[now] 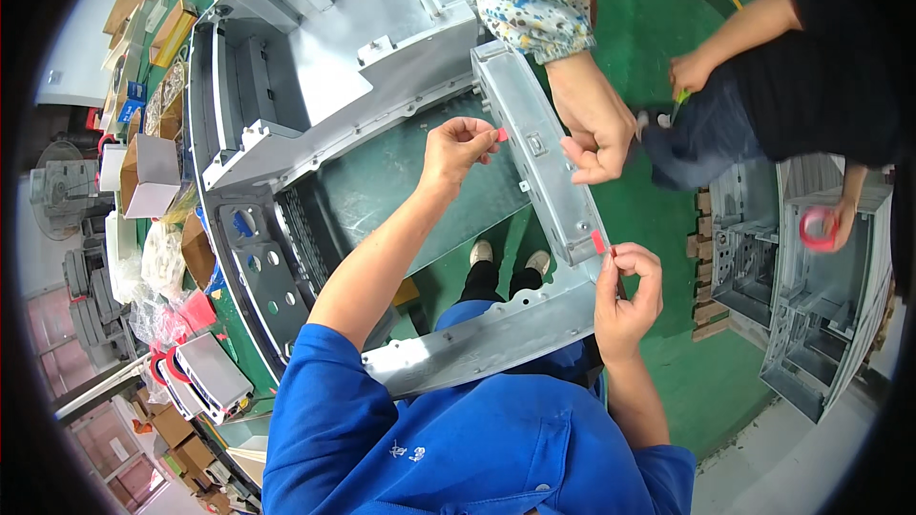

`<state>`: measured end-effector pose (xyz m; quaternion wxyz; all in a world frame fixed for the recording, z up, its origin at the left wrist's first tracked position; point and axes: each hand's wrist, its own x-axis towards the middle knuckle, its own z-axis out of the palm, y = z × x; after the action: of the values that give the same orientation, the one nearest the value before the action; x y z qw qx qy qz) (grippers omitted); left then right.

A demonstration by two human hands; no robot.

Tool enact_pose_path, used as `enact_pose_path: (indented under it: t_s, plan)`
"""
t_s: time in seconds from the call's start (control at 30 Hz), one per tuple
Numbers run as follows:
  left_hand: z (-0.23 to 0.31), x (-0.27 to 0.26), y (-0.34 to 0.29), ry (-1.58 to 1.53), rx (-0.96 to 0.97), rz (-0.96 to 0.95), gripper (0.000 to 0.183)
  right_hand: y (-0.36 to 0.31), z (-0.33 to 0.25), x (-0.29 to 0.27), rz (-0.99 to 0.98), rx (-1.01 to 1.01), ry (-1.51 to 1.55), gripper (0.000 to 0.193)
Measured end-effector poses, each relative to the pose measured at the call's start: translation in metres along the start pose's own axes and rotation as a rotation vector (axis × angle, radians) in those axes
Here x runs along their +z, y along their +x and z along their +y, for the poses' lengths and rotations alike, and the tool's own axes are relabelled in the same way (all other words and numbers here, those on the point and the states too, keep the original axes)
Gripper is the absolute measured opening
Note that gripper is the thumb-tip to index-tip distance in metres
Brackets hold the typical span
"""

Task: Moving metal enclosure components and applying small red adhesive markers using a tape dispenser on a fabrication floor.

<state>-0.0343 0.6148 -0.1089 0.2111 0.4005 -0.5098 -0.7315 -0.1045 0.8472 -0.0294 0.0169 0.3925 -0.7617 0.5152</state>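
A grey metal frame with a long side rail (536,138) stands in front of me. My left hand (456,154) is closed in a pinch on a small piece of red tape (501,135) at the rail's inner edge. Near the rail's closer end, my right hand (632,298) pinches at another strip of red tape (598,241), which lies against the metal. Its fingertips are at the strip's outer side. Between my two hands, a co-worker's hand (598,124) in a patterned sleeve reaches over the rail's outer edge with bent fingers.
Farther right, another person in dark clothes holds a red tape roll (818,229) and a yellow-green tool (680,97). Metal housings (811,324) stand behind them near wooden pallets (706,296). Along the left, a green bench carries cardboard boxes (153,172), plastic bags and tape rolls (175,362).
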Motion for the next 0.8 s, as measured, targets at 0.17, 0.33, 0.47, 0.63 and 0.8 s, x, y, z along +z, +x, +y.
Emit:
enact_pose_path:
  t_s: [0.17, 0.33, 0.47, 0.63, 0.8]
  plan:
    - [-0.002, 0.001, -0.001, -0.062, -0.014, 0.021, 0.011, 0.000, 0.000, 0.000, 0.002, 0.002, -0.001, 0.020]
    - [-0.004, 0.002, -0.005, -0.114, -0.036, 0.010, 0.013, -0.002, 0.004, 0.000, 0.004, -0.002, -0.001, 0.020]
    - [-0.001, 0.004, -0.009, -0.178, -0.134, 0.004, 0.014, -0.001, 0.002, 0.000, 0.002, 0.007, 0.012, 0.020]
    - [0.005, 0.008, -0.008, -0.119, -0.139, 0.012, 0.011, -0.001, 0.002, -0.001, 0.001, 0.018, 0.030, 0.021]
    - [0.003, 0.011, -0.009, -0.122, -0.102, 0.035, 0.011, -0.003, 0.003, 0.000, 0.013, 0.033, 0.053, 0.020]
